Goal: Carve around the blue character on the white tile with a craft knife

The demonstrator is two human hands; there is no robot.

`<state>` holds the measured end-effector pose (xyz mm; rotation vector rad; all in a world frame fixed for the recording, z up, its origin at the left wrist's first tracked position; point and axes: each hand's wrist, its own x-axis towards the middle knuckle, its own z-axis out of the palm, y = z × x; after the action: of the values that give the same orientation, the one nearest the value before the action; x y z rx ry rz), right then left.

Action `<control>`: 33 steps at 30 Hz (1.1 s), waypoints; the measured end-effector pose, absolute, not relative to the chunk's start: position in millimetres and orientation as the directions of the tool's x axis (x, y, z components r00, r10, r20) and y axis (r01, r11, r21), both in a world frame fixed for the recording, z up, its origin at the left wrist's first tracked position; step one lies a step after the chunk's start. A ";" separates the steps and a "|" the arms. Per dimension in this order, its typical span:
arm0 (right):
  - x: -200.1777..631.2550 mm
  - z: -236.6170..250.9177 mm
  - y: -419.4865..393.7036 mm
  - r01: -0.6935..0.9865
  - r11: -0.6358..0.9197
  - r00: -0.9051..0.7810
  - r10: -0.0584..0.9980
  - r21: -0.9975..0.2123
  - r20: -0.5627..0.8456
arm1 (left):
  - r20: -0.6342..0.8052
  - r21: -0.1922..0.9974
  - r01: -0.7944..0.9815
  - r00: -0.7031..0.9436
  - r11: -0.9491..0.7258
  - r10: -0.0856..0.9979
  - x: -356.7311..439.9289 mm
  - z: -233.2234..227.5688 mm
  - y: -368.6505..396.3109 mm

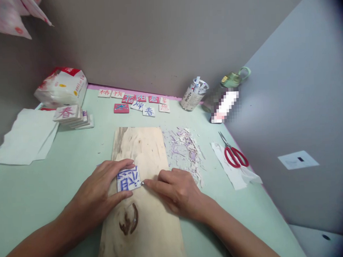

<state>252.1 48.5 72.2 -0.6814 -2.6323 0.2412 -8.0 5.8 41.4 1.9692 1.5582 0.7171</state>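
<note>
A small white block (128, 178) with a blue drawn character lies on a pale wooden board (144, 227). My left hand (102, 191) pinches the block between thumb and fingers, holding it flat on the board. My right hand (176, 190) is closed around a thin carving tool (142, 183); only its metal tip shows, touching the block's right edge. A heap of white and purple shavings (185, 148) lies just right of the board.
Red-handled scissors (234, 154) rest on a tissue at the right. Carved blocks (139, 103) lie at the back, a stack of blocks (71, 116) and a tissue pack (61, 86) at the back left, white paper (24, 137) at the left, a tin (193, 94) at the back right.
</note>
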 end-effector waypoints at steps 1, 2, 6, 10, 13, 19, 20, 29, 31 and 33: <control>252.8 72.4 48.4 0.430 0.865 -0.797 0.498 -0.258 0.341 | 0.084 0.686 0.699 0.200 -0.202 0.976 -8.6 41.0 5.7; 253.6 72.6 48.4 0.435 0.865 -0.797 0.499 -0.252 0.340 | 0.087 0.685 0.699 0.203 -0.206 0.975 -9.1 40.7 5.8; 253.3 72.6 49.5 0.440 0.867 -0.790 0.497 -0.233 0.359 | 0.105 0.676 0.702 0.210 -0.225 0.972 -8.6 41.2 7.1; 249.5 70.5 50.5 0.428 0.874 -0.788 0.486 -0.231 0.378 | 0.097 0.674 0.705 0.214 -0.222 0.972 -8.0 42.0 7.2; 250.5 70.7 50.0 0.434 0.872 -0.793 0.488 -0.225 0.364 | 0.091 0.682 0.699 0.210 -0.215 0.973 -9.3 41.3 6.2; 252.5 71.4 51.2 0.446 0.858 -0.787 0.511 -0.253 0.346 | 0.111 0.696 0.684 0.197 -0.218 0.974 -7.4 42.9 5.3; 251.4 70.9 51.6 0.442 0.860 -0.788 0.508 -0.256 0.347 | 0.116 0.698 0.682 0.193 -0.218 0.974 -6.8 43.5 5.5; 251.1 74.9 51.8 0.456 0.858 -0.792 0.512 -0.235 0.332 | 0.068 0.706 0.681 0.207 -0.193 0.976 -8.2 43.9 6.4; 251.5 75.2 52.1 0.465 0.852 -0.790 0.521 -0.239 0.322 | 0.083 0.708 0.677 0.201 -0.200 0.976 -7.2 44.3 5.9; 250.8 74.1 52.7 0.462 0.854 -0.788 0.519 -0.241 0.330 | 0.101 0.711 0.672 0.191 -0.205 0.976 -6.0 44.9 5.5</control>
<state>250.8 52.7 74.1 -0.7289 -2.6415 0.2066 -6.0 5.5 44.9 1.9491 1.5369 0.7609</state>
